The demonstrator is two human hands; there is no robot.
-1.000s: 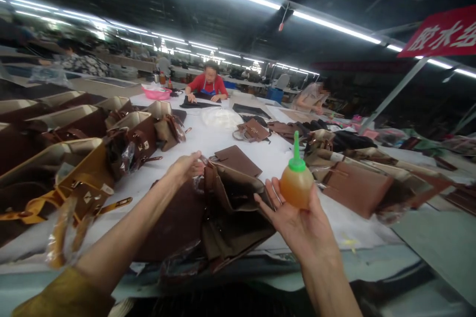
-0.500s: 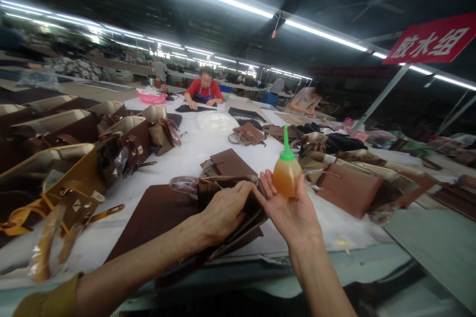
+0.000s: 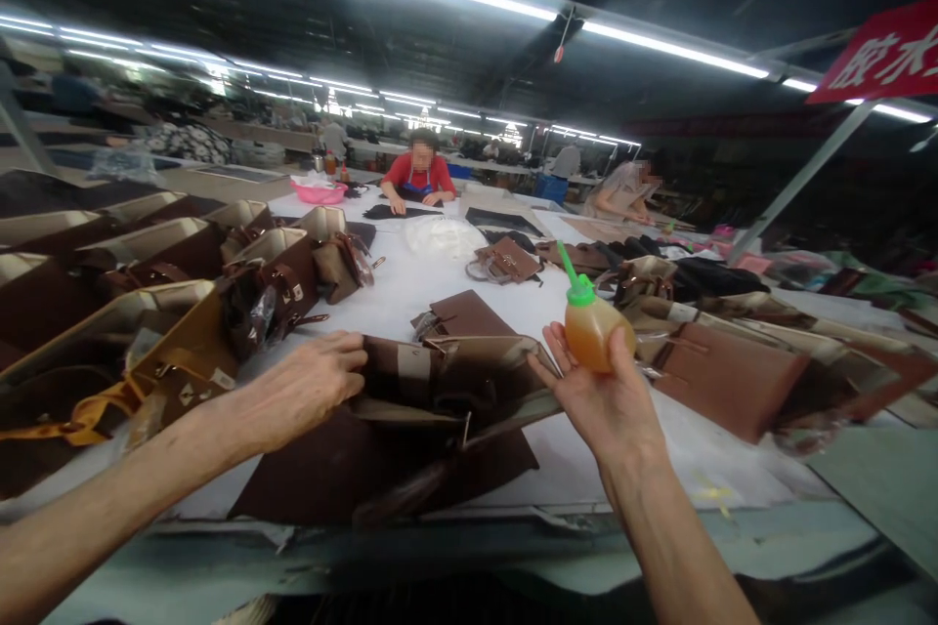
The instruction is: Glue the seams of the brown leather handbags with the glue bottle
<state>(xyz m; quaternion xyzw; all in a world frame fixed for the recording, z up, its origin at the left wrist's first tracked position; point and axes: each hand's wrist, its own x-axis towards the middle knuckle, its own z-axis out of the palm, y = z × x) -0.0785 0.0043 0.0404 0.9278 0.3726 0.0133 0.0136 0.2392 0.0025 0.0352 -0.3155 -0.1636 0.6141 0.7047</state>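
Observation:
A dark brown handbag (image 3: 505,376) stands open before me on a flat brown panel (image 3: 322,474), its pale lining and inner pocket showing. My left hand (image 3: 322,376) is closed on the bag's left top edge, fingers curled over it. In my right hand (image 3: 601,400) a squeeze bottle (image 3: 592,332) of amber liquid rests against the palm, its green nozzle tilted up and to the left. The thumb and fingers cradle the bottle, while some fingertips reach the bag's right edge. Behind the bag lies another brown piece (image 3: 473,312).
Rows of open brown bags (image 3: 168,249) and a mustard bag (image 3: 176,342) stand on the left. More brown bags (image 3: 733,376) line the right. Across the white-covered table, a person in red (image 3: 421,176) handles dark pieces near a pink basin (image 3: 319,190).
My left hand has moved left from the bag's right side to its left edge, and the bag's mouth is spread wider. The bottle in my right hand has tipped leftward.

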